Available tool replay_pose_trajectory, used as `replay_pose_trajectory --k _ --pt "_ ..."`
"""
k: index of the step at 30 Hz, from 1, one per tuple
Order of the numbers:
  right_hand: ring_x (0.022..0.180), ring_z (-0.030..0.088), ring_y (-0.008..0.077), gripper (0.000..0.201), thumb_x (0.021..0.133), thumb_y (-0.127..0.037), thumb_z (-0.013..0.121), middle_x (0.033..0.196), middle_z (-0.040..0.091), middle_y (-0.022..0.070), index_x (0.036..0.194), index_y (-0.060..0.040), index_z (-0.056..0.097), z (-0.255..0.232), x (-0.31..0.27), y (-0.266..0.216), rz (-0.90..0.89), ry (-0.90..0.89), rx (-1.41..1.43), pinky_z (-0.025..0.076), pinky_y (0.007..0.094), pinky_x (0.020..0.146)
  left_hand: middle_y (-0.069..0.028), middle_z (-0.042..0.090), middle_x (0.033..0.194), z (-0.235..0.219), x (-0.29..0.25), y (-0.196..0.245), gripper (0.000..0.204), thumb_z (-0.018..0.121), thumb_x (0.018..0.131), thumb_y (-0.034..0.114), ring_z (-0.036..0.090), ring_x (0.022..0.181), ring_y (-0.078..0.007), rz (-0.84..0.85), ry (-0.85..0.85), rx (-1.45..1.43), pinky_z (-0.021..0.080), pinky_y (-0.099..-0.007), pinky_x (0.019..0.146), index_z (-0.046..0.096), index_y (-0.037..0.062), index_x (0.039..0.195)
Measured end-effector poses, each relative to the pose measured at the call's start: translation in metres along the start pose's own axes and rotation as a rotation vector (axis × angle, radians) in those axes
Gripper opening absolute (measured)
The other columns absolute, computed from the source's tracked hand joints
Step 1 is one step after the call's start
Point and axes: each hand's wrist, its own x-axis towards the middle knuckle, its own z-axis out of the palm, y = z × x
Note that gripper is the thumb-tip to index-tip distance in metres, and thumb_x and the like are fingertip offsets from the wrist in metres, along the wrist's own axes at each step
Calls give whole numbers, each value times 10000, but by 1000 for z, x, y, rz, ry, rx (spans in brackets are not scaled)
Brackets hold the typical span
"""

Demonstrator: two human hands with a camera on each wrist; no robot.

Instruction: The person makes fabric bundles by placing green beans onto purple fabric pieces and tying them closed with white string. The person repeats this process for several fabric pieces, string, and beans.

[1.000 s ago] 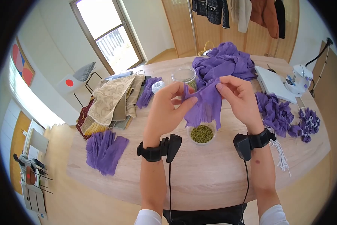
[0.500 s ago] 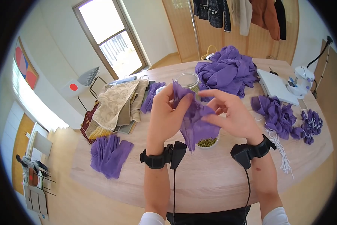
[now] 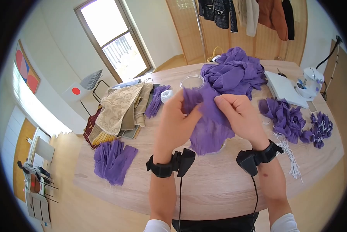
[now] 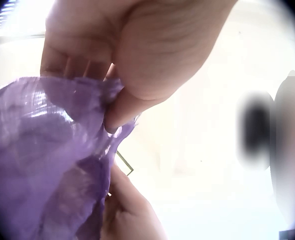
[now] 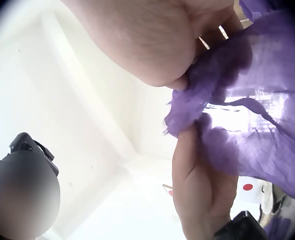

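A thin, sheer purple piece of fabric (image 3: 210, 135) with frayed edges hangs between both hands above the table. The left hand (image 3: 176, 123) pinches its left edge between thumb and fingers. On the opposite side, the right hand (image 3: 241, 118) pinches the upper edge with thumb and fingertips. In the left wrist view, the left thumb (image 4: 132, 107) presses into the gathered cloth (image 4: 32, 150). The right wrist view shows light through the fabric (image 5: 267, 60), with the left hand (image 5: 200, 185) below. A bowl stands behind the fabric, nearly all hidden.
Behind the hands are a clear jar (image 3: 192, 80), white thread ball (image 3: 167, 96) and large purple fabric heap (image 3: 235, 73). Folded fabrics (image 3: 121, 104) and purple strips (image 3: 113, 160) lie left. Bunched purple cloth (image 3: 283, 120), white cords (image 3: 291, 158) and a sewing machine (image 3: 312, 83) are right.
The right hand's fingers, apart from the upper edge half a second ago, now pinch it. The fabric has spread out and covers the bowl of green beans seen earlier.
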Motion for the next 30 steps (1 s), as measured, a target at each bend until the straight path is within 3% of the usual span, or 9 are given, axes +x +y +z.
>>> replay_pose_trajectory --k 3,7,10,14,18,23,24,28,30 --pt "582 402 65 291 1009 -186 534 578 412 72 867 57 605 7 -5 0 19 -23 32 359 281 520 -29 662 854 10 -3 5 320 739 869 96 589 764 -58 -17 -85 -74 494 -234 678 615 -39 1131" --pt "589 442 75 285 1017 -184 508 571 445 82 964 57 650 6 -8 -3 31 -66 34 389 287 541 -6 617 770 5 0 3 237 753 852 110 512 677 -56 49 -135 18 426 -231 596 667 -30 1023" --pt "637 503 76 313 1035 -209 486 658 560 71 1079 54 650 4 -4 -4 29 -81 76 437 270 584 20 645 811 1 -4 14 158 761 843 58 535 722 -18 -4 -38 94 424 -189 610 701 -7 974" --pt "729 581 86 346 1055 -278 462 908 652 44 1189 -3 623 -1 -4 -9 11 5 172 498 241 681 31 616 759 -8 -9 11 156 752 847 60 506 677 -11 -4 20 154 393 -181 575 689 -12 970" --pt "716 578 71 349 1059 -291 459 891 665 51 1192 -18 629 -17 -2 -14 34 136 204 491 227 691 36 596 732 -44 -27 9 142 745 853 60 498 658 -16 -49 59 332 390 -188 569 678 -15 952" --pt "715 576 65 361 1057 -309 458 869 666 49 1163 -18 642 -33 -2 -21 1 147 228 488 222 699 26 595 720 -100 -66 -15 122 731 861 48 521 649 -27 -232 101 433 402 -194 567 664 -23 934" --pt "714 576 66 361 1057 -310 457 864 666 47 1156 -18 645 -33 -2 -22 -10 148 223 488 221 699 -14 599 670 -110 -74 -24 149 735 850 80 550 607 -69 -231 105 508 431 -235 555 663 -31 920" --pt "752 583 71 286 1038 -257 509 853 661 37 1122 -23 651 -34 -4 -25 -40 114 190 487 221 709 -38 698 799 -130 -104 -66 122 708 861 18 687 741 -107 -370 88 302 533 -234 652 662 -37 959" --pt "775 589 72 245 1025 -219 534 859 659 33 1111 -22 652 -32 -4 -24 -54 85 173 489 223 718 -17 684 843 -135 -108 -69 128 707 872 9 659 757 -85 -391 79 338 526 -228 664 660 -28 985"
